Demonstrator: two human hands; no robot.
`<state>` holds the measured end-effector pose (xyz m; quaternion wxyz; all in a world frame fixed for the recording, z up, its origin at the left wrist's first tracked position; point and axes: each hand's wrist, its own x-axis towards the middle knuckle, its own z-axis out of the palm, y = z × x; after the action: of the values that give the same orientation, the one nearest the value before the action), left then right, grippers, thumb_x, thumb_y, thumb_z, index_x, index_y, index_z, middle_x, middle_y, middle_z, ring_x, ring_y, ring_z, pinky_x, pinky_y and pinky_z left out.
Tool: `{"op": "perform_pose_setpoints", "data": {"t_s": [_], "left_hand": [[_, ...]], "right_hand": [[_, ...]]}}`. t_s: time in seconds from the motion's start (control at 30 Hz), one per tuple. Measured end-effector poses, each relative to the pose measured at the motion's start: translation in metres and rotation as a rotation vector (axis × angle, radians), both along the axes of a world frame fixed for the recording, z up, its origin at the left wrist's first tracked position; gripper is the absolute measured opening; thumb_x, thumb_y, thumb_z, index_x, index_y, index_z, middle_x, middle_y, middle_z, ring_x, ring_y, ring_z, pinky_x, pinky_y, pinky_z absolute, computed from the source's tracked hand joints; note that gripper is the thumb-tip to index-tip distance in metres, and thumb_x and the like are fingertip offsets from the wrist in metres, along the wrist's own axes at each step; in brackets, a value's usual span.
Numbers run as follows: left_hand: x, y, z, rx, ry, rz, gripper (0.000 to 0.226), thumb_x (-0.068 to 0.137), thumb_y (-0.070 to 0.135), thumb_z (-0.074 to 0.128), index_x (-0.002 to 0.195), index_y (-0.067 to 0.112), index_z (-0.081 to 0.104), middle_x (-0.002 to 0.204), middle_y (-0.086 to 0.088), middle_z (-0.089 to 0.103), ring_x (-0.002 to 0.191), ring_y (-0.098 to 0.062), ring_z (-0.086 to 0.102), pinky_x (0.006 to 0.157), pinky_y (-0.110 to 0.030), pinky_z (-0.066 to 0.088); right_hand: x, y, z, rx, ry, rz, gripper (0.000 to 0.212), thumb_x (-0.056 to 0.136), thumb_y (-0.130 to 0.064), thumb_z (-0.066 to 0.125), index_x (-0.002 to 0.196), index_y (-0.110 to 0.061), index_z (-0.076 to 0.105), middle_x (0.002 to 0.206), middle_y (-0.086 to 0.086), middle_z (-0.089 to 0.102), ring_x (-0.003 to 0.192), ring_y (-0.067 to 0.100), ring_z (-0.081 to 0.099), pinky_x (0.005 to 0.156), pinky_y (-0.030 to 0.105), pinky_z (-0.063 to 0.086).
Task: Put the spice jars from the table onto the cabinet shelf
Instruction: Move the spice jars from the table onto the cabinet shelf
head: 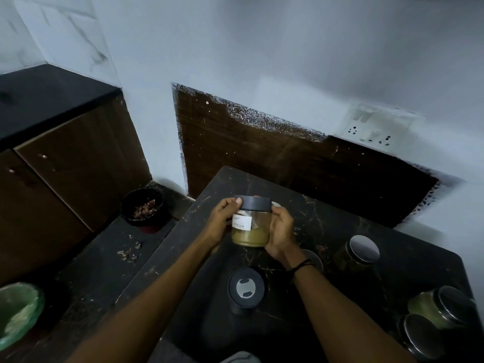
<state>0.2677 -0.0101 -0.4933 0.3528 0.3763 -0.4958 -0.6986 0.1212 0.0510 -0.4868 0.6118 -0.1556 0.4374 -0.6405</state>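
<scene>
both hands grip labelled spice jar (pixel 251 223) above table (pixel 353 226)

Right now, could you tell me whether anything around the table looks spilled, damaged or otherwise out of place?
Yes. Dry scraps lie scattered on the dark floor left of the table, near a black bowl holding similar bits. The wall's white paint ends raggedly over a brown panel. The jar held in both hands looks intact.

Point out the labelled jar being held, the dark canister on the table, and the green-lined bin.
labelled jar (pixel 250 226): head view, glass body.
dark canister (pixel 245 287): head view, lid top.
green-lined bin (pixel 18 307): head view, liner.
</scene>
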Motion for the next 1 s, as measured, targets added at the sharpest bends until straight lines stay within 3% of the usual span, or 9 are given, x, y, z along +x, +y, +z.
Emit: {"op": "perform_pose_setpoints", "data": {"t_s": [0.07,0.23,0.37,0.47,0.6,0.67,0.83,0.93,1.0], "left_hand": [[-0.004,0.009,-0.001,0.05,0.055,0.026,0.069,0.073,0.057,0.07,0.116,0.004,0.058,0.093,-0.006,0.071,0.084,-0.021,0.067,0.073,-0.036,0.054],[-0.012,0.028,0.004,0.161,0.113,0.051,0.06,0.07,0.049,0.074,0.113,0.013,0.052,0.091,-0.004,0.07,0.077,-0.015,0.071,0.064,-0.031,0.057],[-0.017,0.022,0.039,0.121,0.178,0.07,0.068,0.077,0.039,0.07,0.126,-0.003,0.048,0.112,-0.027,0.062,0.091,-0.031,0.063,0.076,-0.041,0.053],[-0.024,0.007,0.092,0.056,0.25,0.061,0.075,0.08,0.033,0.068,0.134,-0.012,0.043,0.123,-0.041,0.051,0.102,-0.039,0.054,0.086,-0.048,0.046],[-0.035,-0.015,0.17,-0.049,0.347,0.042,0.066,0.085,0.027,0.07,0.131,-0.012,0.044,0.111,-0.028,0.055,0.089,-0.032,0.058,0.076,-0.038,0.05],[-0.042,-0.026,0.212,-0.114,0.375,0.035,0.058,0.082,0.029,0.073,0.124,-0.005,0.051,0.105,-0.024,0.059,0.085,-0.03,0.061,0.077,-0.037,0.052],[-0.055,-0.047,0.298,-0.274,0.396,0.05,0.047,0.07,0.04,0.079,0.103,0.015,0.056,0.097,-0.01,0.07,0.083,-0.026,0.068,0.08,-0.045,0.055],[-0.061,-0.052,0.338,-0.372,0.39,0.051,0.05,0.068,0.047,0.079,0.104,0.02,0.057,0.1,-0.007,0.072,0.086,-0.025,0.07,0.075,-0.043,0.058],[-0.064,-0.053,0.357,-0.392,0.404,0.046,0.052,0.07,0.049,0.077,0.108,0.019,0.056,0.102,-0.008,0.072,0.088,-0.026,0.07,0.074,-0.043,0.058]], "right_hand": [[0.002,0.005,-0.002,0.027,-0.046,0.025,0.05,0.094,-0.038,0.038,0.112,-0.004,0.071,0.11,0.023,0.071,0.094,0.034,0.071,0.078,0.043,0.058],[0.008,0.014,0.003,0.1,-0.015,0.015,0.053,0.096,-0.036,0.034,0.123,0.001,0.061,0.104,0.02,0.072,0.088,0.032,0.071,0.077,0.041,0.058],[0.002,0.01,0.031,0.037,0.074,0.009,0.05,0.1,-0.039,0.031,0.112,-0.006,0.067,0.099,0.016,0.075,0.082,0.025,0.074,0.064,0.033,0.059],[-0.003,-0.004,0.079,-0.143,0.128,0.011,0.055,0.102,-0.036,0.029,0.095,-0.011,0.078,0.092,0.011,0.077,0.08,0.021,0.074,0.062,0.028,0.058],[-0.012,-0.024,0.154,-0.341,0.255,-0.063,0.036,0.093,-0.028,0.046,0.113,-0.006,0.067,0.099,0.01,0.073,0.093,0.024,0.068,0.075,0.033,0.056],[-0.019,-0.033,0.195,-0.431,0.303,-0.085,0.04,0.086,-0.024,0.052,0.121,-0.006,0.057,0.104,0.011,0.069,0.098,0.025,0.064,0.083,0.037,0.053],[-0.03,-0.044,0.28,-0.586,0.491,-0.077,0.034,0.086,-0.018,0.05,0.119,-0.015,0.058,0.107,0.004,0.069,0.098,0.019,0.065,0.086,0.045,0.052],[-0.036,-0.05,0.321,-0.632,0.594,-0.116,0.032,0.088,-0.019,0.049,0.118,-0.02,0.06,0.114,0.005,0.067,0.105,0.023,0.061,0.095,0.054,0.048],[-0.038,-0.051,0.339,-0.643,0.653,-0.137,0.036,0.082,-0.027,0.051,0.117,-0.025,0.062,0.114,0.003,0.069,0.106,0.023,0.062,0.094,0.053,0.05]]}}
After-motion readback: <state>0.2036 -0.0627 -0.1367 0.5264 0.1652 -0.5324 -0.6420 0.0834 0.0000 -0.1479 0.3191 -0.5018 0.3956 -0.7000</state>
